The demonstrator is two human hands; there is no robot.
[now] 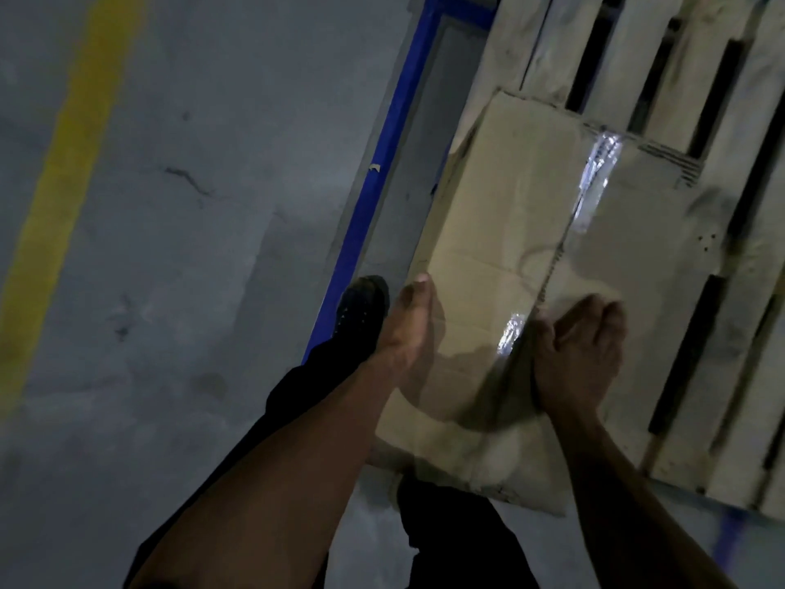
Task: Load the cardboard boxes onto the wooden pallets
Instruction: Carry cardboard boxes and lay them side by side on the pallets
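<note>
- The grey concrete floor [191,248] fills the left half of the head view, dim and scuffed.
- A broad yellow line [63,176] is painted down the floor at far left; a blue line [378,180] runs along the floor just beside the pallet's left edge.
- The wooden pallet [701,78] takes up the right side: pale slats with dark gaps between them, running from the top edge of the view to the lower right.
- The cardboard box [509,231] lies over the pallet's left edge and near corner. Its far end is over the slats and its near end juts past the pallet's near edge above the floor. Whether it rests on the slats or is held just above them cannot be told.
- Shiny clear tape [597,180] runs along the seam on the box's top face.
- The left hand [410,320] is against the box's left side near its near end, the thumb straight along the top edge; the other fingers are hidden.
- The right hand [582,350] lies on the top of the box near the tape, fingers loosely bent; whether they pinch anything cannot be told, for the picture is blurred.
- A dark shoe [363,308] stands on the floor on the blue line, just left of the left hand.
</note>
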